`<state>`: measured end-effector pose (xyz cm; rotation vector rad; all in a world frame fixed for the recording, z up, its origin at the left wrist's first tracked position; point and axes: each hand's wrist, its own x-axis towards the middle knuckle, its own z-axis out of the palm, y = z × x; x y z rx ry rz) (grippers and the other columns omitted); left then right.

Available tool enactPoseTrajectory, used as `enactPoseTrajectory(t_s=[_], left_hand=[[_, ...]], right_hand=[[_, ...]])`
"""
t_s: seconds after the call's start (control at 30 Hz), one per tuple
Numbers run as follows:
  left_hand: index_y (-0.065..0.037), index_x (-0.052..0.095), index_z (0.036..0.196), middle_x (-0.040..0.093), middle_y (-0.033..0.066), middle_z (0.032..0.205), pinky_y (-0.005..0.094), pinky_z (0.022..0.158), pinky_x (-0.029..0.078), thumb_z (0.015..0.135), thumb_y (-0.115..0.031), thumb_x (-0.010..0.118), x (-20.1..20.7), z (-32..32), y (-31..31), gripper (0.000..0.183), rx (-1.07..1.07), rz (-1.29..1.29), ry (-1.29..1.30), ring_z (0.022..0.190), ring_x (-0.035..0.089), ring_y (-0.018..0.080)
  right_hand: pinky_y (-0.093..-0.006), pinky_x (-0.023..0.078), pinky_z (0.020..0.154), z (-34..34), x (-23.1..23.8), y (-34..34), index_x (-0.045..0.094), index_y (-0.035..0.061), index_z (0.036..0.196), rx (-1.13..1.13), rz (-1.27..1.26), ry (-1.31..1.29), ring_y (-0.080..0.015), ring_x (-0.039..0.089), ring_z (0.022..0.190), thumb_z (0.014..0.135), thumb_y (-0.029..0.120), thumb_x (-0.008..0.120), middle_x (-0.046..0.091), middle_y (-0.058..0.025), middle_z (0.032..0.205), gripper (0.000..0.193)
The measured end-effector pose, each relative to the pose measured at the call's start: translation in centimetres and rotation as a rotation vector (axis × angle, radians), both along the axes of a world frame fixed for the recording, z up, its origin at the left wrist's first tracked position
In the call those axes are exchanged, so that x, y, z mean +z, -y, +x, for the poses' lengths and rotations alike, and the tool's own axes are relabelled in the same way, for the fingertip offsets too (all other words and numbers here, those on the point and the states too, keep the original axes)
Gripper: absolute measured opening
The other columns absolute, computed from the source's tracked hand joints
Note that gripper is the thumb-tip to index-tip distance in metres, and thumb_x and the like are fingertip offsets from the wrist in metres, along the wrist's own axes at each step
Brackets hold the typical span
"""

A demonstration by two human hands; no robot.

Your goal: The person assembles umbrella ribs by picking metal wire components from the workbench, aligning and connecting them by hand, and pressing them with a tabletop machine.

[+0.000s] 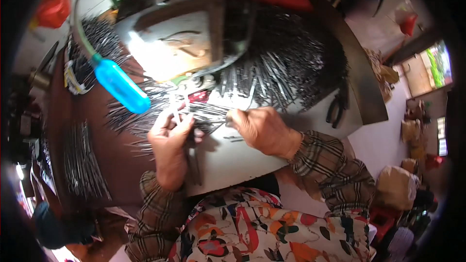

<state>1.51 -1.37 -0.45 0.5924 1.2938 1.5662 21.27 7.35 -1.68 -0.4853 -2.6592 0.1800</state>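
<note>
My left hand (pixel 171 138) is closed, its thumb and fingers pinching a thin dark strip (pixel 196 165) whose lower end hangs below the fingers. Bright glare hides some of the detail at those fingertips. To the right, my right hand (pixel 264 126) is closed too, thumb against the curled fingers. Something small and dark shows at its fingertips, too blurred to name. Between and behind both hands lies a loose spread of thin dark strips (pixel 131 116). A few short cut pieces (pixel 234 139) rest on the pale tabletop (pixel 228 160) just left of my right hand.
A large heap of glossy black strips (pixel 301 53) covers the back right. Black-handled pliers (pixel 336 110) lie by the right edge. A blue-shaded lamp (pixel 121 85) hangs over the left side, near a machine with a lit plate (pixel 174 53). Another strip bundle (pixel 85 160) sits left.
</note>
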Motion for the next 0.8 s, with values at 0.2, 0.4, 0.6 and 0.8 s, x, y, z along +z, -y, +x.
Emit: enactPoseTrajectory(t_s=[0.2, 0.4, 0.6, 0.8], left_hand=[[0.009, 0.053, 0.123, 0.062, 0.0063, 0.084, 0.0232, 0.057, 0.052, 0.088, 0.001, 0.064, -1.3, -0.6, -1.1, 0.037, -0.006, 0.031, 0.018, 0.063, 0.063, 0.0134], [0.012, 0.053, 0.123, 0.062, 0.0074, 0.081, 0.0244, 0.058, 0.055, 0.089, 0.000, 0.063, -1.1, -1.0, -0.8, 0.038, 0.020, 0.076, 0.094, 0.065, 0.064, 0.0140], [0.011, 0.054, 0.122, 0.062, 0.0074, 0.080, 0.0243, 0.059, 0.053, 0.089, -0.001, 0.063, -1.2, -0.8, -1.0, 0.036, 0.010, 0.086, 0.082, 0.065, 0.063, 0.0137], [0.011, 0.055, 0.121, 0.062, 0.0073, 0.079, 0.0245, 0.059, 0.053, 0.089, -0.001, 0.063, -1.4, -0.8, -0.9, 0.034, 0.017, 0.071, 0.065, 0.064, 0.063, 0.0140]], right_hand=[[-0.0386, 0.053, 0.061, -4.1, 0.0, -1.8, 0.060, 0.0034, 0.098, -0.059, -0.298, -0.195, -0.0296, 0.066, 0.069, 0.088, 0.016, 0.064, 0.065, -0.0131, 0.077, 0.017], [-0.0382, 0.051, 0.068, -1.4, 1.4, 0.5, 0.064, 0.0053, 0.094, -0.058, -0.599, -0.009, -0.0301, 0.064, 0.076, 0.085, 0.020, 0.069, 0.063, -0.0127, 0.087, 0.018], [-0.0407, 0.049, 0.064, -0.7, -0.2, 2.9, 0.058, 0.0061, 0.088, -0.078, -0.566, 0.039, -0.0329, 0.061, 0.071, 0.086, 0.024, 0.069, 0.056, -0.0106, 0.080, 0.021], [-0.0409, 0.049, 0.065, -0.1, 0.1, 2.5, 0.057, 0.0048, 0.090, -0.077, -0.697, 0.005, -0.0334, 0.061, 0.076, 0.085, 0.021, 0.070, 0.057, -0.0117, 0.082, 0.021]])
